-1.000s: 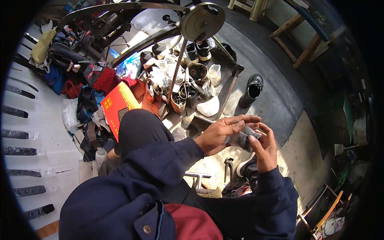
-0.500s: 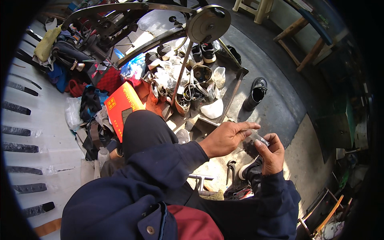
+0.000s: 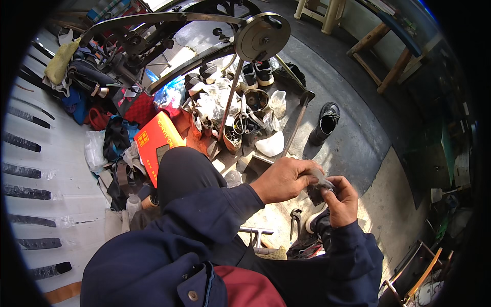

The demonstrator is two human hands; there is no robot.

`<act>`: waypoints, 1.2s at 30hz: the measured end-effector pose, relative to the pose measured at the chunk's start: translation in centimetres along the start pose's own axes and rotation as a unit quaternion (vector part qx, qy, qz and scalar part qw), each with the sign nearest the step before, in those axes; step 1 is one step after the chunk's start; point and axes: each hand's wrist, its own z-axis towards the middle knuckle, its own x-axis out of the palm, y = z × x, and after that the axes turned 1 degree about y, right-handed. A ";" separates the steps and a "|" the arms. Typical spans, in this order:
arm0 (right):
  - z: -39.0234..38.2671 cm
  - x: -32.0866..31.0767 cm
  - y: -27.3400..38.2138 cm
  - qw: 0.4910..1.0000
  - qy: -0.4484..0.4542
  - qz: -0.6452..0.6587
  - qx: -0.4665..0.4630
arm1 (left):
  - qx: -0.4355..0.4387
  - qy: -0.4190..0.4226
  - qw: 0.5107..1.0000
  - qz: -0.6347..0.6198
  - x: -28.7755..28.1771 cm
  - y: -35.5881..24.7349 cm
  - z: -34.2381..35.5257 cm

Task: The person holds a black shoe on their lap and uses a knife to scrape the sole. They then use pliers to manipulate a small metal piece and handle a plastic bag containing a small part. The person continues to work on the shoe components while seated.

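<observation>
Above the ground in front of my knees, both hands are closed on a small clear plastic bag [image 3: 321,179] with something dark in its lower part. My left hand [image 3: 284,180] pinches the bag's upper edge between thumb and fingers. From the other side my right hand [image 3: 342,202] grips it, thumb on the near face. What the dark contents are is too small to tell. Below the hands lie metal pincers [image 3: 295,220] and a T-shaped metal stand [image 3: 258,231]. A black shoe [image 3: 326,124] stands farther off on the dark mat.
A machine with a large round wheel [image 3: 262,37] and long metal arms rises at the far left. Under it are piled shoes and plastic bags [image 3: 220,100]. A red-orange box [image 3: 158,140] leans by my left knee. Black strips [image 3: 25,192] lie on a white surface at left; a wooden stool [image 3: 376,41] stands far right.
My left fingers, stretched out beside the bag before, have bent and now pinch its edge. The bag's top is drawn up between both hands. My right hand stays nearly in place.
</observation>
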 end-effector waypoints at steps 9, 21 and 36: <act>-0.4 0.5 0.8 0.991 0.012 -0.129 0.017 | 0.186 -0.076 0.932 0.302 -0.4 0.6 0.1; -2.2 1.7 4.1 0.985 0.029 -0.166 -0.025 | 0.079 -0.027 0.909 0.408 -3.5 3.7 3.1; -3.9 0.4 6.9 0.995 0.025 -0.096 0.019 | -0.021 0.028 0.795 0.606 -20.1 15.9 16.0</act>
